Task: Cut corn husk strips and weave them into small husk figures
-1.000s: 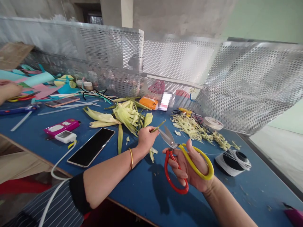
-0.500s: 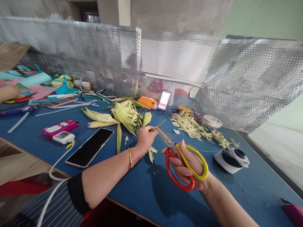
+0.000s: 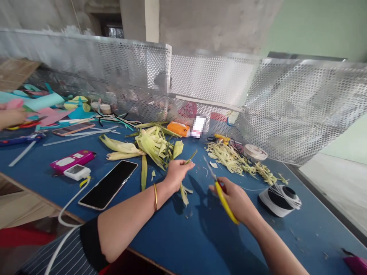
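Observation:
Near the table's middle, my left hand [image 3: 176, 175] pinches a strip of corn husk [image 3: 191, 156]; its green tip sticks up past the fingers and pale ends hang below. To the right, my right hand [image 3: 231, 196] is closed around the yellow and red handles of a pair of scissors [image 3: 225, 202]. The blades point up and away, apart from the husk, and the red handle is mostly covered by my fingers. Behind my left hand lies a heap of corn husks [image 3: 153, 143]. Beyond the scissors sits a pile of small husk pieces [image 3: 225, 154].
A black phone [image 3: 110, 185], a magenta device [image 3: 73, 160] and a white cabled box [image 3: 77, 172] lie on the left. A thread spool [image 3: 279, 200] stands at right. A perforated metal screen [image 3: 206, 78] runs along the back. Another person's hand [image 3: 13, 116] is at far left.
The scissors have moved away from the husk strip, and my right hand has turned so its back shows. My left hand keeps its pinch nearly in place. The view has tilted slightly up.

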`<state>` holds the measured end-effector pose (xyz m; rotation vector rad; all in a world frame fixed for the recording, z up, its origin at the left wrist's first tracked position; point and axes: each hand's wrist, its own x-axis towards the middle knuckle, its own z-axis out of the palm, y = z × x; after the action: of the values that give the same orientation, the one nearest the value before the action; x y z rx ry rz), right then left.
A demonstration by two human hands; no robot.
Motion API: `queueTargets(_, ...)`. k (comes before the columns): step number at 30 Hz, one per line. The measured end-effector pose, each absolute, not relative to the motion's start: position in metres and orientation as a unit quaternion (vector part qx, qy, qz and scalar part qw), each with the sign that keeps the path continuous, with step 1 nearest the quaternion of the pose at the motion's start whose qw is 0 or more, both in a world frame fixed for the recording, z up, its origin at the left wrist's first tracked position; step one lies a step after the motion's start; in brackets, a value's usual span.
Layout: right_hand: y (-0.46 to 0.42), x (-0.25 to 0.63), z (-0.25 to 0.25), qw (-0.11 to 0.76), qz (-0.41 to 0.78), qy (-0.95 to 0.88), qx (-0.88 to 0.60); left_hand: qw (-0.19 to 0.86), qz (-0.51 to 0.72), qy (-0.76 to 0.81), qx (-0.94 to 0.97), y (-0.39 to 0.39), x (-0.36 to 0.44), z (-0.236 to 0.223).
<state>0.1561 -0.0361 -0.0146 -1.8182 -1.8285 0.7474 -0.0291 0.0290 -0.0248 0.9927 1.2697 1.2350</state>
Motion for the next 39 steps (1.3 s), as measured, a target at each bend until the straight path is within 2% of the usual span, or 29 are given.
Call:
queueTargets(1, -0.034, 0.158, -0.017, 0.163, 0.171, -0.685, -0.689, 0.548, 0.504, 0.527, 0.410, 0.028, -0.029, -0.024)
queueTargets(3, -0.033, 0.159, -0.021, 0.063, 0.066, -0.703, -0.705, 0.591, 0.481, 0.507, 0.404, 0.024, -0.030, -0.021)
queueTargets(6, -0.036, 0.158, -0.022, 0.033, 0.043, -0.733, -0.678, 0.638, 0.451, 0.475, 0.405, 0.016, -0.028, -0.014)
queueTargets(9, -0.035, 0.158, -0.019, 0.141, 0.077, -0.753, -0.638, 0.660, 0.425, 0.464, 0.410, 0.006, -0.021, -0.004)
queueTargets(11, -0.030, 0.157, -0.015, 0.269, 0.191, -0.726, -0.603, 0.658, 0.408, 0.480, 0.412, -0.001, -0.015, 0.003)
queueTargets(13, -0.023, 0.154, -0.011, 0.346, 0.337, -0.679, -0.553, 0.662, 0.395, 0.480, 0.419, -0.004, -0.008, 0.008)
queueTargets(16, -0.014, 0.147, -0.005, 0.362, 0.468, -0.624, -0.510, 0.665, 0.398, 0.474, 0.417, -0.003, -0.001, 0.010)
queueTargets(23, 0.011, 0.152, -0.002, 0.368, 0.507, -0.583, -0.518, 0.725, 0.388, 0.447, 0.353, 0.012, -0.010, -0.001)
queueTargets(25, 0.028, 0.165, -0.004, 0.407, 0.423, -0.579, -0.565, 0.739, 0.393, 0.446, 0.317, 0.014, -0.014, -0.003)
queueTargets(27, 0.045, 0.183, -0.005, 0.427, 0.227, -0.585, -0.651, 0.760, 0.386, 0.443, 0.277, 0.015, -0.016, -0.004)
queueTargets(28, 0.051, 0.193, -0.006, 0.393, 0.103, -0.600, -0.689, 0.773, 0.378, 0.440, 0.258, 0.016, -0.016, -0.005)
queueTargets(30, 0.058, 0.209, -0.007, 0.363, 0.009, -0.606, -0.708, 0.789, 0.366, 0.438, 0.228, 0.016, -0.015, -0.007)
queueTargets(31, 0.057, 0.214, -0.007, 0.320, -0.098, -0.635, -0.696, 0.793, 0.364, 0.438, 0.216, 0.016, -0.014, -0.008)
queueTargets(34, 0.040, 0.215, -0.003, 0.198, -0.298, -0.692, -0.627, 0.795, 0.376, 0.433, 0.197, 0.016, -0.012, -0.009)
queueTargets(37, 0.013, 0.193, 0.003, 0.225, -0.340, -0.709, -0.576, 0.790, 0.417, 0.407, 0.192, 0.015, -0.012, -0.007)
queueTargets(39, -0.003, 0.174, 0.004, 0.282, -0.282, -0.729, -0.557, 0.792, 0.450, 0.369, 0.186, 0.015, -0.013, -0.007)
